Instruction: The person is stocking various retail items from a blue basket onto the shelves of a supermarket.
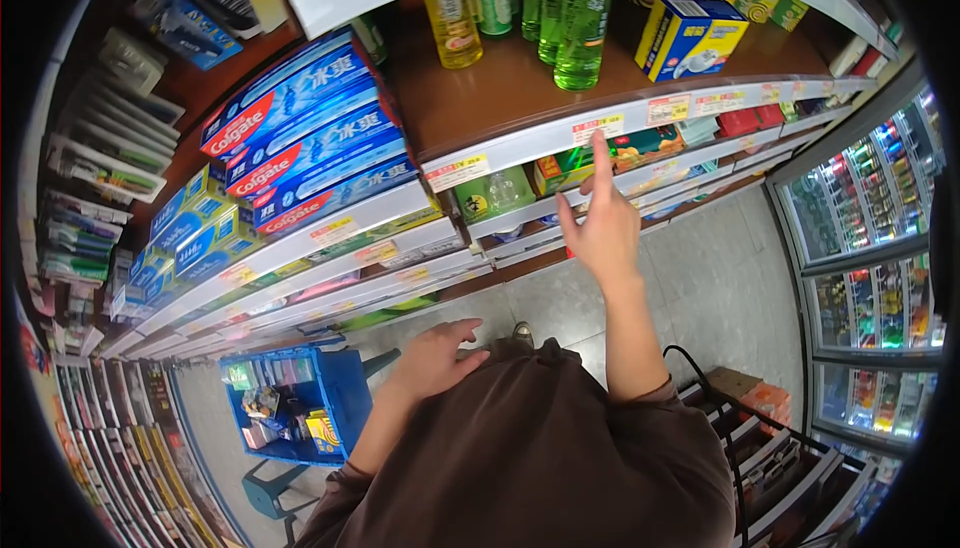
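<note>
My right hand [607, 229] reaches to the shelf front with its index finger extended; the fingertip is at a price label [596, 129] on the white shelf edge [517, 144]. Nothing is in that hand, and its other fingers are partly curled. Behind the label, a green bottle [581, 30] stands upright on the brown shelf board [502, 87]. To its left is a bottle of yellow liquid [454, 27], to its right a blue and yellow box [691, 39]. My left hand [442, 353] hovers before my body, empty, thumb apart from the fingers.
Stacked Colgate toothpaste boxes [307, 139] fill the shelf to the left. A blue crate [345, 398] holding packaged goods stands at lower left beside a dark teal stool [266, 488]. Glass-door drink coolers [855, 210] line the right. A black metal rack [724, 428] is close on my right.
</note>
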